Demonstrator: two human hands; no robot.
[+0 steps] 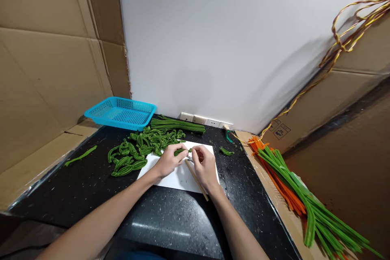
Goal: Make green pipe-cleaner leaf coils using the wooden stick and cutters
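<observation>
Green fuzzy piece (pixel 178 152) pinched between both hands over white sheet (pixel 170 178)

Step in hand looks like bending or twisting the piece at its right end, judging by the finger placement. Left hand (pixel 172 159): grip narrow, thumb and finger on the body of the piece. Right hand (pixel 204 166): grip narrow too, fingertips meeting at the small knot-like end. Small shiny bit just below the fingertips, too hidden to tell what it is.

To do it well: left grip firm but light so the pile isn't crushed, right fingertips doing the turning, close to the end, in small turns so the core doesn't kink. Wooden stick (pixel 198 183) lies slanted below the right hand and partly off the sheet; best not to snag it.

Piece looks slim, soft, deep green, mostly covered by fingers, so full shape can't be told. Likely springy, wire-cored. Similar looped pieces sit in a pile (pixel 149 142) to the left, partly on the sheet; one lone leaf-like piece (pixel 226 152) lies right of the sheet on the black table (pixel 243 187), untouched
</observation>
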